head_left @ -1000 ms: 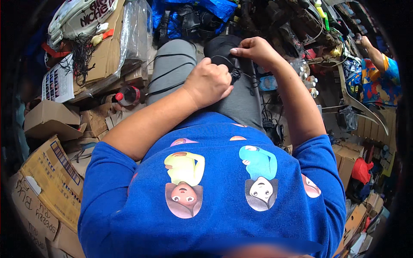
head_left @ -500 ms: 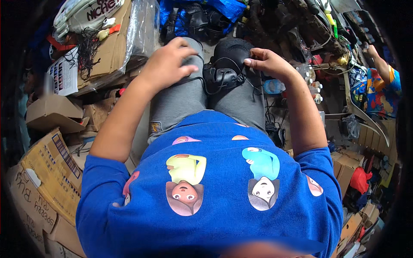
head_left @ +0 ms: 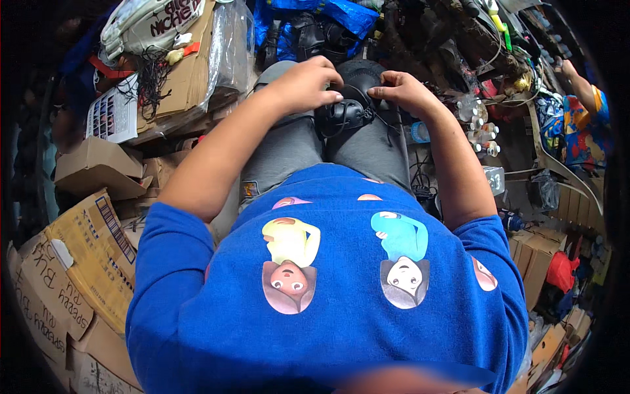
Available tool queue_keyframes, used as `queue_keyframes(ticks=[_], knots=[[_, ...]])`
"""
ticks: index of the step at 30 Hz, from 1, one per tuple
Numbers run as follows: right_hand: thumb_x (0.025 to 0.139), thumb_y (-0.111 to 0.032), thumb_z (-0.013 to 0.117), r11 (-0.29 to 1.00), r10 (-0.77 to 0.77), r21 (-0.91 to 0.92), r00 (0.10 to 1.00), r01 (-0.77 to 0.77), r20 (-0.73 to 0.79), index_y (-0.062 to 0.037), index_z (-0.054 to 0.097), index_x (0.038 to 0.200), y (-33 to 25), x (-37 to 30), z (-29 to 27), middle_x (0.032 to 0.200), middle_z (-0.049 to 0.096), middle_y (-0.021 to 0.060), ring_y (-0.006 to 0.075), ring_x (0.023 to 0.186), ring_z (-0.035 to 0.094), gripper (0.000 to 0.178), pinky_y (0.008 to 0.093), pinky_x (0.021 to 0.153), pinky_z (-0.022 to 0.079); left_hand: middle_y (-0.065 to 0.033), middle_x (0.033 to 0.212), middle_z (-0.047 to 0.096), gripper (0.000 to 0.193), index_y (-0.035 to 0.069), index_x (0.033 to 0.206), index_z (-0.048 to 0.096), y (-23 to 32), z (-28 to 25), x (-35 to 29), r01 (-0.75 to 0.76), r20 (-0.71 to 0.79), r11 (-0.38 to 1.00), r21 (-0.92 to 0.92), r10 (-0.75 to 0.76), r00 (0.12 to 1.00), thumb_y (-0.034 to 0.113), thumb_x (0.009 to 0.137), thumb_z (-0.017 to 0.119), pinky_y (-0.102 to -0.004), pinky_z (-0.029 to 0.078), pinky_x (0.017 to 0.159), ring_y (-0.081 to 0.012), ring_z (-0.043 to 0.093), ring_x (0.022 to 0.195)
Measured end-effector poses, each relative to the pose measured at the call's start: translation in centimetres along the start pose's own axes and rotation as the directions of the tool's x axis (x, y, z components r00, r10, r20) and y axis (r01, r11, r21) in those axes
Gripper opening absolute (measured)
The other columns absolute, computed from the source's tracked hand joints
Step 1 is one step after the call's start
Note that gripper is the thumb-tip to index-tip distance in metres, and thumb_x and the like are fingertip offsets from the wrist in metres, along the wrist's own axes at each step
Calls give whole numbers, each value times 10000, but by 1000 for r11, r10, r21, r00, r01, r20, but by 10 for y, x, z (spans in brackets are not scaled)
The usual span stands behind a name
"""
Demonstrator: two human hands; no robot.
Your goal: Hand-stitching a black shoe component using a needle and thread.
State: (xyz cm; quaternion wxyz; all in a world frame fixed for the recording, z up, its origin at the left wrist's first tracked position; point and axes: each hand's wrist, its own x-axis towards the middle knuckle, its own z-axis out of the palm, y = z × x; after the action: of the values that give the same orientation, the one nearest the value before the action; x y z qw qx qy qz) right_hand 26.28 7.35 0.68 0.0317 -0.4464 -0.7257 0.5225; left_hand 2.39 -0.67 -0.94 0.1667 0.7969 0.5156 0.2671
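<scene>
A black leather shoe (head_left: 346, 117) with loose laces rests across my thighs, on the grey pants (head_left: 282, 148). My left hand (head_left: 314, 84) is over its left side, fingers bent, with thumb and forefinger apart near a black lace (head_left: 356, 89). Nothing is plainly visible between those two fingers, and the others are tucked out of sight. On the right side of the shoe, my right hand (head_left: 401, 92) pinches its edge between thumb and fingers. Part of the shoe is hidden behind both hands.
Cardboard boxes (head_left: 88, 246) crowd the left, below flat cardboard with a white baseball glove (head_left: 147, 29). A blue bag (head_left: 354, 18) with black items lies ahead. Plastic bottles (head_left: 484, 134) stand to the right. Another person's arm (head_left: 579, 85) shows at far right.
My left hand has moved right, from over the left thigh to beside the shoe. My right hand stays at the shoe's right edge, slightly nearer its middle. The view has shifted a little.
</scene>
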Motion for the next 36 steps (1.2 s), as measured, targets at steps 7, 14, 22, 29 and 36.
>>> queue_keyframes(ticks=[7, 14, 22, 29, 36], knots=[[803, -265, 720, 999, -46, -19, 997, 45, -62, -48, 618, 845, 27, 15, 3, 694, 557, -44, 45, 614, 462, 243, 221, 547, 357, -37, 722, 577, 232, 18, 837, 563, 25, -71, -9, 472, 534, 804, -362, -236, 812, 244, 872, 604, -298, 430, 652, -115, 541, 721], [805, -268, 718, 997, -60, 40, 998, 61, -25, -47, 628, 854, 19, 6, -3, 678, 555, -40, 50, 590, 459, 244, 232, 538, 360, -117, 976, 644, 128, 40, 890, 681, 87, -129, -99, 76, 674, 997, 24, -72, 735, 102, 787, 640, -355, 497, 790, -267, 631, 881], [813, -293, 723, 998, -60, 23, 998, 59, 29, -39, 625, 900, 29, 13, -2, 747, 584, -41, 41, 666, 482, 286, 223, 594, 385, -137, 852, 592, 114, 41, 817, 621, 43, -67, -71, 223, 246, 927, 300, -301, 921, 110, 737, 663, -418, 481, 753, -330, 596, 826], [812, -306, 725, 999, -39, 29, 999, 38, 38, -28, 611, 915, 25, 8, -2, 745, 566, -45, 44, 675, 467, 318, 229, 598, 387, -157, 871, 632, 143, 39, 894, 611, -22, -112, 12, 185, -136, 926, 328, -148, 980, 146, 800, 613, -411, 492, 720, -326, 630, 836], [822, -297, 715, 999, -44, 21, 999, 44, -8, -22, 584, 802, 29, 10, -1, 675, 502, -63, 39, 636, 424, 305, 244, 553, 361, -93, 1153, 580, 298, 113, 1081, 616, -11, -49, 26, 5, -41, 861, 509, 18, 999, 91, 784, 630, -369, 543, 748, -282, 639, 906]])
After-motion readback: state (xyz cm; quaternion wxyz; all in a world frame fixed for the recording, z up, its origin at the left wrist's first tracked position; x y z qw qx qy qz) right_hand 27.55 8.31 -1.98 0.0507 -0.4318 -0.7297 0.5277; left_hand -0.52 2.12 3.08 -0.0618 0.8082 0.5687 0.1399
